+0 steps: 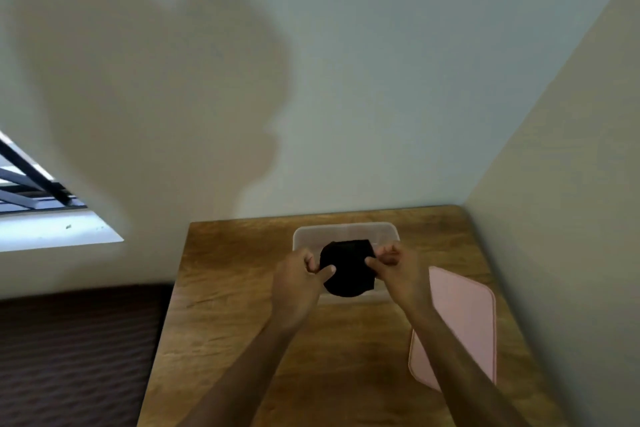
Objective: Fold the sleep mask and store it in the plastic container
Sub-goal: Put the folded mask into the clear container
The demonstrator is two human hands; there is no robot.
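Note:
The black sleep mask (347,269) is folded into a compact rounded shape and held over the clear plastic container (346,229), which stands open at the far side of the wooden table. My left hand (300,279) pinches the mask's left edge between thumb and fingers. On the mask's right edge, my right hand (398,270) pinches the same way. Most of the container's inside is hidden behind the mask and both hands.
A pink lid (464,322) lies flat on the wooden table (235,288) to the right of the container, under my right forearm. Walls close in behind and on the right. A dark ribbed surface (76,357) lies left of the table, below a window.

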